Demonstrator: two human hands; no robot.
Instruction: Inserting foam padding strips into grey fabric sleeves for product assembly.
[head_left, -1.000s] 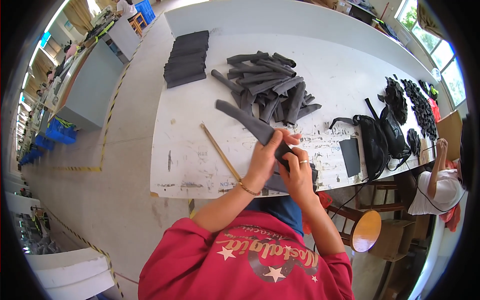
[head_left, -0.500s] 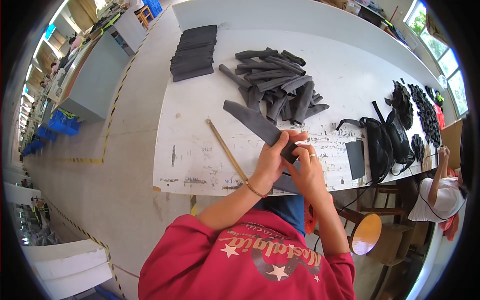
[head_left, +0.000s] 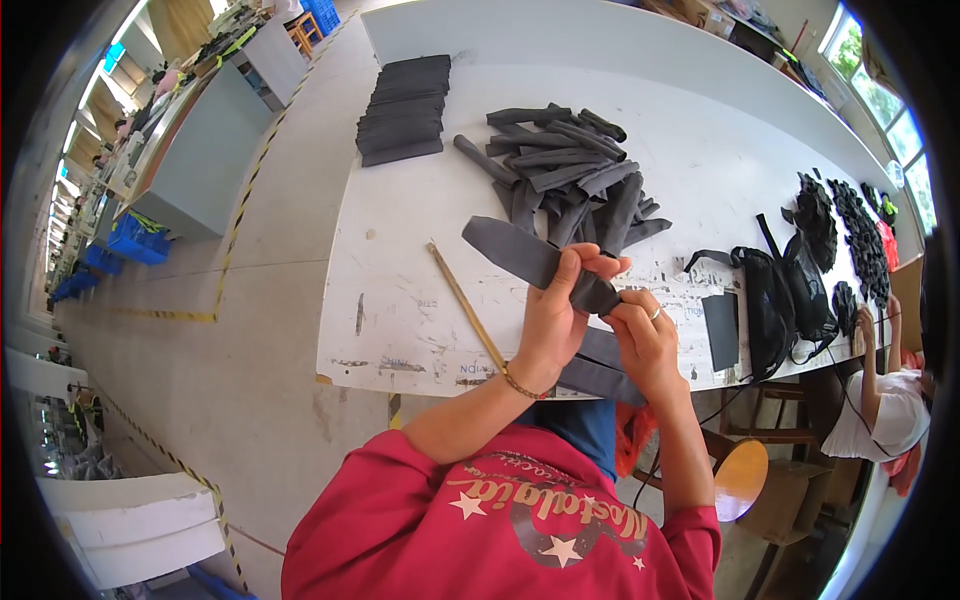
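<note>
Strip (head_left: 512,250) aslant over the white table (head_left: 400,300)

We see it mostly flat, matte and dark grey, its far end rounded. Its long axis slants from near right to far left, where that end points. Our left hand (head_left: 553,315) clamps thumb and fingers just right of its middle; our right hand (head_left: 648,345) pinches its near right end.
</note>
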